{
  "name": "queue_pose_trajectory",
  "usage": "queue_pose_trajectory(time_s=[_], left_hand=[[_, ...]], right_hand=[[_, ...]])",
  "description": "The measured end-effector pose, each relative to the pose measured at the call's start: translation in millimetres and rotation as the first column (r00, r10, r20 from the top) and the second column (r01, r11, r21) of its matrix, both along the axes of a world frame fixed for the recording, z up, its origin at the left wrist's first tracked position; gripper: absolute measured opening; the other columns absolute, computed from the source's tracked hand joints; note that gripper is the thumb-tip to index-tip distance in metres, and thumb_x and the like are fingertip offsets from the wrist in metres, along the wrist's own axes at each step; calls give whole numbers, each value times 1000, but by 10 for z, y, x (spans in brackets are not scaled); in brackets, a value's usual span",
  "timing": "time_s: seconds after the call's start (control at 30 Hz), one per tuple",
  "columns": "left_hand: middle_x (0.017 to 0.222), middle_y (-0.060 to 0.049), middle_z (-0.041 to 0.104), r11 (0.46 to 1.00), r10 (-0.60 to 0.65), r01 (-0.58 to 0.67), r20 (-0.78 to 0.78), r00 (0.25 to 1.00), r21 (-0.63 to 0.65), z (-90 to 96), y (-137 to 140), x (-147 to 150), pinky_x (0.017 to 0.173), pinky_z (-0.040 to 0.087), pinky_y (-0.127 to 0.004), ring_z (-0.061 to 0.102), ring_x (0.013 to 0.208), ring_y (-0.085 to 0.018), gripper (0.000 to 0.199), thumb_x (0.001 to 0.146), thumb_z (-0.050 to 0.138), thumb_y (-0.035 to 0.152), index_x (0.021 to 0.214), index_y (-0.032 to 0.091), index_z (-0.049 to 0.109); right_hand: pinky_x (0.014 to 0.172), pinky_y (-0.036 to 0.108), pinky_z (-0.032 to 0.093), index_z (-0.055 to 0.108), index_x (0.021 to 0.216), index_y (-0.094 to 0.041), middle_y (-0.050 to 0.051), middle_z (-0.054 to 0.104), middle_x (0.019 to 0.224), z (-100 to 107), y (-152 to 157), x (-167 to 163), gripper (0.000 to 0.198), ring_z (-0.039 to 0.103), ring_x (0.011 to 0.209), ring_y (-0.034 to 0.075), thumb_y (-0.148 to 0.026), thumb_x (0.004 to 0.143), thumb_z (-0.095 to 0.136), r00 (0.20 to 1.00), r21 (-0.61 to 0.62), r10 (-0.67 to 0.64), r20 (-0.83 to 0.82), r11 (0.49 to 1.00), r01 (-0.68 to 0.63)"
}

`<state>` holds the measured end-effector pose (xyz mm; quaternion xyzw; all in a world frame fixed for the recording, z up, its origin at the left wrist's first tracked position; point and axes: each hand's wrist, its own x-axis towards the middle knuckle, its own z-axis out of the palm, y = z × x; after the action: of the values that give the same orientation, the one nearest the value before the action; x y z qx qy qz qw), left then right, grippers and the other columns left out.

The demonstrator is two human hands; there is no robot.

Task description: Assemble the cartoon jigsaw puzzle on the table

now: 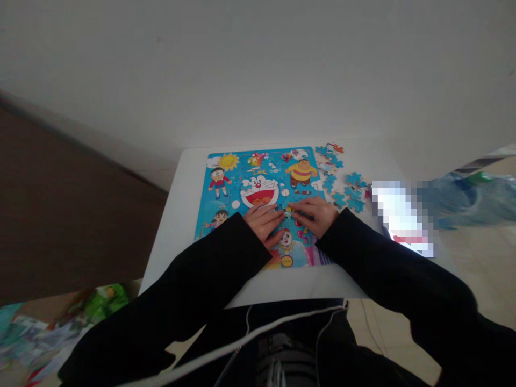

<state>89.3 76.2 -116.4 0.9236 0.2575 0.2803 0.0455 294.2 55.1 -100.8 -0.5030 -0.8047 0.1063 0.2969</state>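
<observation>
A jigsaw puzzle [258, 165] with a blue background and cartoon figures lies on the white table. My left hand [264, 223] rests on its lower middle, fingers stretched out flat over the picture. Just right of those fingertips, my right hand [316, 215] is closed in a pinch at the puzzle's surface, on what looks like a small puzzle piece [288, 211], mostly hidden by the fingers. To the puzzle's right, several loose blue pieces [355, 193] lie in a scattered group, some with red and white parts.
The white table [169, 226] stands against a pale wall [258, 70]. At its right edge is a bright, pixelated screen [399, 215]. A dark brown panel [72, 209] stands on the left. A white cable [242, 341] crosses my lap. Plastic bags [105, 303] lie low on the left.
</observation>
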Motion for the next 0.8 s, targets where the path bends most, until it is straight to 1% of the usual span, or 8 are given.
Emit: queue_pose_trajectory(time_s=[0.07, 0.17, 0.33, 0.47, 0.6, 0.7, 0.8], left_hand=[[101, -10, 65, 1000, 3, -3, -4, 1000, -6, 13, -4, -1, 92, 40, -44, 55, 103, -23, 34, 83, 43, 36, 105, 16, 62], [104, -10, 64, 1000, -7, 6, -40, 999, -20, 94, -22, -4, 92, 40, -43, 54, 105, -23, 35, 84, 43, 35, 108, 16, 60], [109, -9, 62, 999, -6, 2, -101, 995, -39, 199, -46, -4, 92, 40, -42, 53, 107, -24, 36, 84, 46, 35, 109, 13, 59], [108, -9, 62, 999, -4, 0, -95, 996, -46, 196, -46, 0, 92, 40, -42, 53, 106, -24, 35, 83, 47, 35, 108, 13, 59], [105, -9, 64, 999, -14, 10, -71, 997, -50, 192, -39, 0, 91, 41, -41, 54, 105, -23, 34, 82, 48, 34, 106, 13, 60], [106, -9, 63, 999, -17, 14, -71, 997, -45, 195, -41, 0, 90, 42, -41, 53, 105, -24, 34, 83, 47, 35, 106, 13, 60], [110, -9, 62, 999, -17, 14, -88, 996, -40, 190, -43, 1, 91, 41, -42, 52, 107, -24, 34, 84, 45, 35, 107, 14, 59]], right_hand=[[70, 32, 49, 66, 97, -19, 7, 65, 80, -13, 0, 3, 24, 59, 75, 16, -29, 81, 52, 1000, -2, -4, 6, 1000, 4], [72, 32, 50, 66, 98, -21, 7, 65, 84, -28, 2, 8, 24, 60, 78, 16, -29, 81, 51, 1000, -4, -19, 5, 1000, 19], [78, 32, 50, 67, 95, -18, 8, 65, 96, -21, 11, 13, 22, 60, 87, 17, -26, 80, 52, 999, 39, -22, -25, 999, 23], [74, 32, 51, 67, 93, -18, 7, 67, 93, 10, 9, 1, 20, 62, 83, 16, -23, 80, 52, 1000, 33, -14, -25, 999, 15], [76, 32, 51, 67, 91, -19, 6, 68, 92, 33, -1, -11, 19, 62, 83, 16, -21, 79, 52, 998, 26, -17, -54, 999, 18], [75, 31, 51, 67, 91, -19, 7, 67, 91, 56, -7, -12, 20, 62, 84, 16, -20, 78, 52, 992, -2, -49, -119, 999, 49], [68, 27, 52, 67, 90, -18, 7, 66, 87, 82, -10, -10, 19, 62, 77, 14, -21, 77, 53, 973, -63, -94, -211, 995, 82]])
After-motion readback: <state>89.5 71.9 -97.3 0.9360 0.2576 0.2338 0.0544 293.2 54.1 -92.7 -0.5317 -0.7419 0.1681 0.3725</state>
